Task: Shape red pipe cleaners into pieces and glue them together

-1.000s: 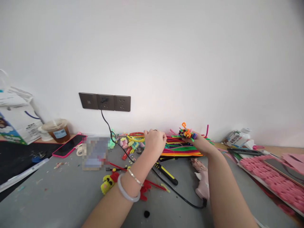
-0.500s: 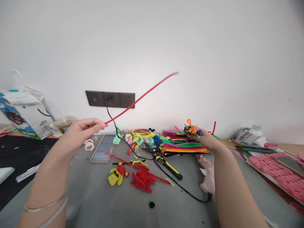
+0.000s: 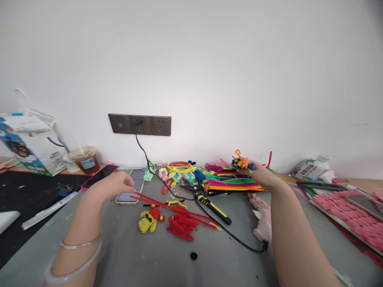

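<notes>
My left hand (image 3: 118,184) hovers over a phone (image 3: 127,198), its fingers loosely bent and nothing visible in them. Just below its fingertips, long red pipe cleaners (image 3: 185,214) lie slantwise across the grey mat. My right hand (image 3: 259,175) is closed around a bundle of multicoloured pipe cleaners (image 3: 239,162) at the back right; its fingers are partly hidden. More pipe cleaners (image 3: 230,186) lie in bundles beneath it. A yellow and red fuzzy figure (image 3: 148,220) sits beside a pile of short red pipe cleaner pieces (image 3: 181,226).
Black-and-yellow pliers (image 3: 214,209) and a pale pink corded tool (image 3: 263,223) lie on the mat, the cord running to a wall socket (image 3: 140,125). A drink cup (image 3: 86,159) and carton (image 3: 36,147) stand left. At right are a pink keyboard-like object (image 3: 338,209) and bottle (image 3: 314,167).
My left hand has come down and let go of the red pipe cleaner, which now lies alongside another on the mat. My right hand has stayed at the bundle.
</notes>
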Motion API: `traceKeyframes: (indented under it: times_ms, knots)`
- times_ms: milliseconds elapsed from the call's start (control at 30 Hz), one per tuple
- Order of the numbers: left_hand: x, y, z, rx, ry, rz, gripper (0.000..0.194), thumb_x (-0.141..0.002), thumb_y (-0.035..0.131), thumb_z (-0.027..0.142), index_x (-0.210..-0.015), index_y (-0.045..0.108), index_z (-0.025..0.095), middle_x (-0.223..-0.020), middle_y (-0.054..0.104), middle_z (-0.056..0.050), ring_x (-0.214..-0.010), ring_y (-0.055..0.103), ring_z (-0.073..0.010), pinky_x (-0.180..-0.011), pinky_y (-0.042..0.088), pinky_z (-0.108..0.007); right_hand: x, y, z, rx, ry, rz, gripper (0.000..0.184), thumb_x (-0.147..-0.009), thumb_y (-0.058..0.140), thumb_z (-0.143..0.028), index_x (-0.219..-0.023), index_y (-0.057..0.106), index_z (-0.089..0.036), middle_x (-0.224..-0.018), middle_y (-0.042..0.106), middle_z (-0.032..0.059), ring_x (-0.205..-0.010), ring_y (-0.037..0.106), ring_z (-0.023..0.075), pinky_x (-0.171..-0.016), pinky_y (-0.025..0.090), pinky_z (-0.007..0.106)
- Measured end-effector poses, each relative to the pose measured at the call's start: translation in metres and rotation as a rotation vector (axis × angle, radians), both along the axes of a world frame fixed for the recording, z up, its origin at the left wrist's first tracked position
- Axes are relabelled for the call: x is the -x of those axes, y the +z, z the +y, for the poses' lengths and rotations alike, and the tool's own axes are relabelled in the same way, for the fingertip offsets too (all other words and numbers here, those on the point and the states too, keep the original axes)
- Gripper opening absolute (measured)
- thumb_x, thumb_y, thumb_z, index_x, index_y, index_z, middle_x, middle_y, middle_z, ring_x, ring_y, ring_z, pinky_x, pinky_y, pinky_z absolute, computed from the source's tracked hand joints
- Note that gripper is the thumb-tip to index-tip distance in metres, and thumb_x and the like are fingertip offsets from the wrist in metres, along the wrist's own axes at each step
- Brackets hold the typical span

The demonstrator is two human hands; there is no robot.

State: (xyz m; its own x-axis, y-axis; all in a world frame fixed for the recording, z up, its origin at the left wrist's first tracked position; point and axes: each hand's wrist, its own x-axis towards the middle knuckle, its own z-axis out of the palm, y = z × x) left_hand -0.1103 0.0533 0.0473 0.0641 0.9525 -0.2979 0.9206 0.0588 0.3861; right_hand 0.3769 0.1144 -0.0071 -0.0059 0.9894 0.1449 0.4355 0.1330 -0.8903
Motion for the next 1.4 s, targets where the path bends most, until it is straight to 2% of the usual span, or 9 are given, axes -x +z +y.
traceKeyframes:
  times_ms: [100, 200, 267, 467, 633, 900, 1100, 1300, 1400]
  knots:
    - [-0.018, 0.020, -0.012, -0.176, 0.052, 0.029, 0.039, -0.065, 0.064, 0.047, -0.092, 0.075, 0.021, -0.092, 0.076, -0.005, -0.080, 0.068, -0.0251, -0.067, 0.048, -0.027, 0.002, 0.002, -0.002, -0.004, -0.027, 0.008, 0.047, -0.054, 0.084, -0.053, -0.090, 0.074, -0.023, -0.092, 0.078, 0.0075, -0.101, 0.067, 0.0358, -0.098, 0.049, 0.052]
    - [-0.061, 0.040, -0.018, -0.272, -0.114, -0.072, 0.030, -0.075, 0.061, 0.044, -0.093, 0.076, 0.025, -0.095, 0.076, -0.002, -0.080, 0.068, -0.0220, -0.069, 0.048, -0.026, 0.003, 0.004, -0.003, -0.010, -0.042, 0.007, 0.048, -0.054, 0.083, -0.055, -0.089, 0.073, -0.024, -0.095, 0.078, 0.0074, -0.104, 0.067, 0.0371, -0.099, 0.048, 0.053]
    - [-0.099, 0.042, -0.015, -0.362, -0.222, -0.176, 0.023, -0.081, 0.057, 0.035, -0.088, 0.077, 0.025, -0.093, 0.076, -0.001, -0.082, 0.068, -0.0198, -0.071, 0.048, -0.025, 0.004, 0.005, -0.003, -0.010, -0.038, 0.018, 0.049, -0.054, 0.083, -0.056, -0.089, 0.073, -0.024, -0.097, 0.077, 0.0076, -0.106, 0.066, 0.0372, -0.100, 0.048, 0.053]
    - [-0.203, 0.004, 0.023, -0.435, -0.328, -0.288, 0.020, -0.083, 0.058, 0.019, -0.091, 0.077, 0.019, -0.090, 0.077, -0.006, -0.082, 0.069, -0.0189, -0.074, 0.049, -0.026, 0.000, 0.006, -0.003, -0.018, -0.044, 0.056, 0.047, -0.056, 0.082, -0.054, -0.091, 0.071, -0.024, -0.106, 0.076, 0.0074, -0.114, 0.063, 0.0356, -0.104, 0.045, 0.051]
    - [-0.251, -0.016, 0.061, -0.358, -0.363, -0.202, 0.021, -0.083, 0.058, 0.016, -0.091, 0.077, 0.018, -0.091, 0.077, -0.009, -0.085, 0.069, -0.0197, -0.079, 0.050, -0.027, 0.001, 0.009, -0.004, -0.030, -0.058, 0.041, 0.051, -0.055, 0.081, -0.056, -0.093, 0.072, -0.024, -0.102, 0.076, 0.0073, -0.110, 0.064, 0.0355, -0.102, 0.046, 0.052]
    - [-0.278, -0.033, 0.085, -0.263, -0.359, -0.130, 0.015, -0.078, 0.069, 0.026, -0.088, 0.076, 0.016, -0.096, 0.075, -0.015, -0.095, 0.069, -0.0276, -0.082, 0.052, -0.033, 0.003, 0.015, -0.007, -0.062, -0.051, 0.050, 0.047, -0.057, 0.081, -0.055, -0.092, 0.073, -0.024, -0.098, 0.077, 0.0070, -0.107, 0.066, 0.0354, -0.103, 0.045, 0.053]
    - [-0.279, -0.044, 0.101, -0.267, -0.382, -0.242, 0.023, -0.083, 0.066, 0.032, -0.100, 0.073, 0.018, -0.102, 0.075, -0.011, -0.098, 0.068, -0.0244, -0.085, 0.051, -0.032, 0.002, 0.015, -0.007, -0.056, -0.064, 0.056, 0.050, -0.057, 0.081, -0.057, -0.093, 0.073, -0.023, -0.094, 0.077, 0.0074, -0.102, 0.067, 0.0344, -0.102, 0.046, 0.052]
    - [-0.283, -0.044, 0.126, -0.143, -0.555, -0.384, 0.028, -0.072, 0.077, 0.026, -0.096, 0.074, 0.013, -0.095, 0.075, -0.009, -0.088, 0.068, -0.0227, -0.080, 0.051, -0.029, 0.001, 0.018, -0.009, -0.036, -0.088, 0.061, 0.049, -0.056, 0.082, -0.055, -0.092, 0.072, -0.023, -0.092, 0.076, 0.0072, -0.100, 0.067, 0.0335, -0.100, 0.047, 0.051]
    - [-0.285, -0.043, 0.131, -0.053, -0.639, -0.454, 0.029, -0.070, 0.079, 0.032, -0.091, 0.075, 0.012, -0.089, 0.075, -0.007, -0.082, 0.067, -0.0207, -0.077, 0.051, -0.028, 0.000, 0.019, -0.009, -0.024, -0.077, 0.060, 0.047, -0.058, 0.081, -0.054, -0.092, 0.072, -0.023, -0.091, 0.077, 0.0066, -0.097, 0.068, 0.0325, -0.099, 0.048, 0.050]
